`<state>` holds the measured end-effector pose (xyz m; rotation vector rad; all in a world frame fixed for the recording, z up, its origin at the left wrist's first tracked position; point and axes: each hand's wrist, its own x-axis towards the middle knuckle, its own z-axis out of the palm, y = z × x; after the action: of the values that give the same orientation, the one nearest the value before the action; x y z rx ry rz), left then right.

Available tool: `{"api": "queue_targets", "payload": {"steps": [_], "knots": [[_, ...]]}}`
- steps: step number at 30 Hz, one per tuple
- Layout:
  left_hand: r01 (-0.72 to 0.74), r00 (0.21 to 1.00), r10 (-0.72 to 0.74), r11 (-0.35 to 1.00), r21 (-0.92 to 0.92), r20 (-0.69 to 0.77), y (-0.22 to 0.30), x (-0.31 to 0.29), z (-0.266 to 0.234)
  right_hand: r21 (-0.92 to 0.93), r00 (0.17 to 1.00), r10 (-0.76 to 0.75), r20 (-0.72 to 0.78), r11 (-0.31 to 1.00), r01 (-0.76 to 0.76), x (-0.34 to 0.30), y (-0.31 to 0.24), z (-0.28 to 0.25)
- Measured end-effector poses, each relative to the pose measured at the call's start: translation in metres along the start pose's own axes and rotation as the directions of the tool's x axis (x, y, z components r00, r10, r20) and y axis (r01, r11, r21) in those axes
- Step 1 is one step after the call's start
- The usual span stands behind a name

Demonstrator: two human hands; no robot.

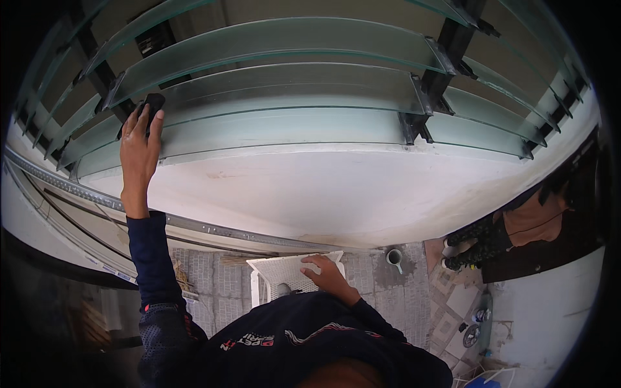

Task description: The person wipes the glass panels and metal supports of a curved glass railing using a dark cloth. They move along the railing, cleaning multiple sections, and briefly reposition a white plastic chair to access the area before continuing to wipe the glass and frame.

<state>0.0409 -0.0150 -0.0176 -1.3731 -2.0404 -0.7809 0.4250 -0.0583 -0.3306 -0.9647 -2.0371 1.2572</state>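
Note:
My left hand (140, 152) reaches up to the far left, its fingers over a small black pad (155, 103) held against the louvre window. Whether the pad is a sponge or a folded cloth I cannot make out. It sits at the left end of a long glass slat (291, 90), beside the dark upright frame. Lower down, my right hand (328, 278) hovers over a white perforated plastic chair (262, 266), fingers apart with nothing in them. Part of the chair is hidden behind my body.
Below the slats runs a white wall (310, 194), and a perforated metal rail (213, 229) crosses in front of it. A pale green dipper (395, 259) stands on wet paving. At the right, another person (530, 223) is by a dark doorway. Several small items lie near a wheel (471, 335).

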Motion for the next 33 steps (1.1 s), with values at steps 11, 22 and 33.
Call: {"api": "queue_targets", "payload": {"steps": [11,22,33], "knots": [[-0.478,0.873,0.481,0.807,-0.346,-0.083,0.240,-0.005,0.059,0.046,0.987,0.104,-0.119,0.994,-0.099,-0.023,0.012,-0.014],[-0.394,0.683,0.717,0.522,-0.756,0.139,0.298,0.025,0.055,0.139,0.915,0.238,-0.327,0.969,-0.203,-0.053,0.022,-0.039],[-0.689,0.553,0.780,0.229,-0.688,-0.294,0.318,-0.031,0.067,0.075,0.974,0.151,-0.169,0.987,-0.140,-0.039,0.018,-0.037]]}}
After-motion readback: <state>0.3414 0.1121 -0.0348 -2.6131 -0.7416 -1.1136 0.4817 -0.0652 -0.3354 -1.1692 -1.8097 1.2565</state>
